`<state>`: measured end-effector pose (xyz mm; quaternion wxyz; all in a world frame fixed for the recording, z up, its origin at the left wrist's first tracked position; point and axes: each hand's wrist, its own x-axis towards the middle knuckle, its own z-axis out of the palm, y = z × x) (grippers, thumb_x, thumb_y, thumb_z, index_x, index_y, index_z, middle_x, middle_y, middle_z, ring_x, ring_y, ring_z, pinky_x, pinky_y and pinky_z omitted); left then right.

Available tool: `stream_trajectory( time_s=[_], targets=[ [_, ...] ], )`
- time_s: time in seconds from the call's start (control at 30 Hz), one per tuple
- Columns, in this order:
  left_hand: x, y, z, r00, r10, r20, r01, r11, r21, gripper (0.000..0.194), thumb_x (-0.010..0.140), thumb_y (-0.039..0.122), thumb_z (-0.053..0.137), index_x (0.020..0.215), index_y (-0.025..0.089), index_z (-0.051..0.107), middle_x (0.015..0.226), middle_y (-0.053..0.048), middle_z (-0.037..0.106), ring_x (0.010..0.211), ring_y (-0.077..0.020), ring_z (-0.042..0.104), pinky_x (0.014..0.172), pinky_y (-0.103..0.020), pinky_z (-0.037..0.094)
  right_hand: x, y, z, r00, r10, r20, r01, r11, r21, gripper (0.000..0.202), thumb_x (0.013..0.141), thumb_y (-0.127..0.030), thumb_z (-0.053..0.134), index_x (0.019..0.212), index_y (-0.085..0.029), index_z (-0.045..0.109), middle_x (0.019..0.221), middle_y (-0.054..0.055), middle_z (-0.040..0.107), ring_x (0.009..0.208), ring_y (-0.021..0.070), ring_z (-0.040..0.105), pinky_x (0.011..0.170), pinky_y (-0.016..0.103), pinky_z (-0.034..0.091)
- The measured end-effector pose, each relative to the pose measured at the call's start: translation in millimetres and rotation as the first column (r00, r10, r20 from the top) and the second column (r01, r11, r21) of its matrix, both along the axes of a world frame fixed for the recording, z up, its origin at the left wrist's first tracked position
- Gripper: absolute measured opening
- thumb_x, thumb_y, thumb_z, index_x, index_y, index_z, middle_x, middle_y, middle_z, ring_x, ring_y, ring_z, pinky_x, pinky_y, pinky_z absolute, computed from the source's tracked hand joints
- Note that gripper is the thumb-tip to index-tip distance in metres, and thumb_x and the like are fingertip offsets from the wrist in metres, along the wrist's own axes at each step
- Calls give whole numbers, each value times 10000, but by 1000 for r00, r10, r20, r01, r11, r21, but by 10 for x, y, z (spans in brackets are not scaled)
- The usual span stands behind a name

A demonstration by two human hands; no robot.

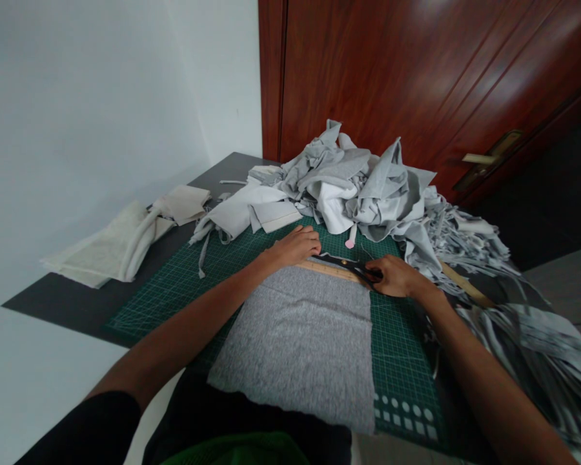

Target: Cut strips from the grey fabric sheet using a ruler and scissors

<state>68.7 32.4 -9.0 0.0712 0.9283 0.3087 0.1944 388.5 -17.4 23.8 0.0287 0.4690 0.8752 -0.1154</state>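
A piece of heathered grey knit fabric (305, 336) lies over a green cutting mat (401, 342), its near edge hanging past the front. Across the fabric's far edge rests a wooden ruler (332, 269). My right hand (394, 276) grips black scissors (343, 262) by the handles, the blades pointing left along the ruler's far side. At the ruler's left end, my left hand (297, 245) has its fingers curled down on the fabric's edge, close to the scissor tips. The fingertips are partly hidden.
Crumpled grey and white fabric (348, 177) is heaped at the back, with shredded strips (465, 232) to its right. More strips (542, 361) lie at right, near a wooden stick (467, 284). Cream cloth pieces (111, 245) lie left. A wooden door (392, 71) stands behind.
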Motion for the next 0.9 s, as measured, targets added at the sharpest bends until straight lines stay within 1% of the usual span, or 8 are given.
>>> stream_trajectory(
  time_s=[0.2, 0.4, 0.67, 0.8, 0.9],
  targets=[
    [8, -22, 11, 1000, 17, -4, -17, 1000, 20, 223, 1052, 235, 565, 908, 206, 734, 982, -70, 677, 1075, -259, 537, 965, -393, 345, 3, 1, -7, 1000, -11, 10, 11, 1000, 0, 173, 757, -235, 658, 675, -231, 505, 664, 15, 613, 630, 176, 537, 617, 311, 270],
    [12, -25, 13, 999, 34, -2, -34, 999, 32, 230, 1050, 220, 540, 924, 196, 731, 987, -82, 669, 1069, -270, 534, 961, -411, 348, 13, 12, -22, 1000, -5, -16, 5, 1000, 0, 163, 759, -251, 668, 676, -228, 530, 661, 13, 621, 623, 174, 528, 618, 312, 273],
    [-7, -47, 51, 999, 37, -18, -36, 998, 54, 209, 1063, 225, 559, 923, 188, 710, 984, -72, 680, 1035, -256, 543, 932, -389, 340, 37, 26, -51, 999, 2, -33, -2, 1000, -1, 141, 753, -245, 636, 664, -229, 527, 649, 10, 606, 627, 174, 524, 620, 317, 276],
    [-7, -32, 43, 999, 43, -22, -41, 998, 52, 212, 1061, 223, 564, 909, 196, 708, 963, -68, 669, 1037, -258, 538, 932, -387, 339, 47, 35, -56, 999, 14, -46, -13, 1000, 5, 168, 771, -263, 633, 656, -230, 516, 644, 8, 601, 630, 174, 525, 624, 316, 282],
    [-7, -25, 33, 999, 39, -15, -38, 998, 51, 211, 1064, 222, 565, 906, 198, 703, 959, -64, 664, 1045, -259, 536, 938, -384, 337, 43, 35, -44, 999, 1, -44, -2, 1000, -13, 143, 754, -253, 638, 658, -229, 535, 643, 7, 607, 632, 175, 532, 624, 318, 284]
  ],
)
